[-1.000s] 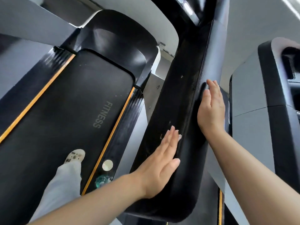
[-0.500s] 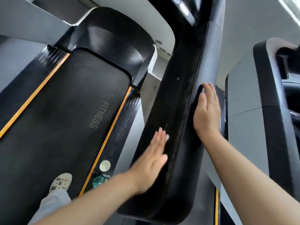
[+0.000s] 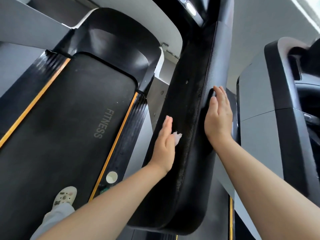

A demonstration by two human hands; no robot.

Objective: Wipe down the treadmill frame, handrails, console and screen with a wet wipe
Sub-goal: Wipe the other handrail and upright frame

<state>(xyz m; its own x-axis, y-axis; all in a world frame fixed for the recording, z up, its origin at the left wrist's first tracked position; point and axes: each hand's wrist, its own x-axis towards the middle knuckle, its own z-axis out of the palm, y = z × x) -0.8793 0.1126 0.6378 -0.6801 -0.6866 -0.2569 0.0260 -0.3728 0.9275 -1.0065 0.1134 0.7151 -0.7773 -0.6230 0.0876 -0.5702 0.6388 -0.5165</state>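
Hands lie flat against a wide black handrail (image 3: 187,122), one on each side of it. The left hand (image 3: 164,144) has its fingers straight, pressing a small white wet wipe (image 3: 177,138) to the rail's inner face; only a crumpled corner of the wipe shows past the palm. The right hand (image 3: 219,116) is open too, its palm and straight fingers resting on the rail's outer right edge, holding nothing that can be seen. Left of the rail lies the black running belt (image 3: 69,122), marked FITNESS and edged by orange stripes, with a black side strip (image 3: 126,139) between belt and rail. A light clog (image 3: 65,196) stands on the near end of the belt. To the right, well apart, is the grey and black body of a neighbouring machine (image 3: 270,104). Judging by this view, the work is at the handrail stage: a grainy, dusty band runs along the rail's upper ridge, so this rail looks unfinished. Console and screen are out of view, and nothing here tells whether they or the frame have been wiped.
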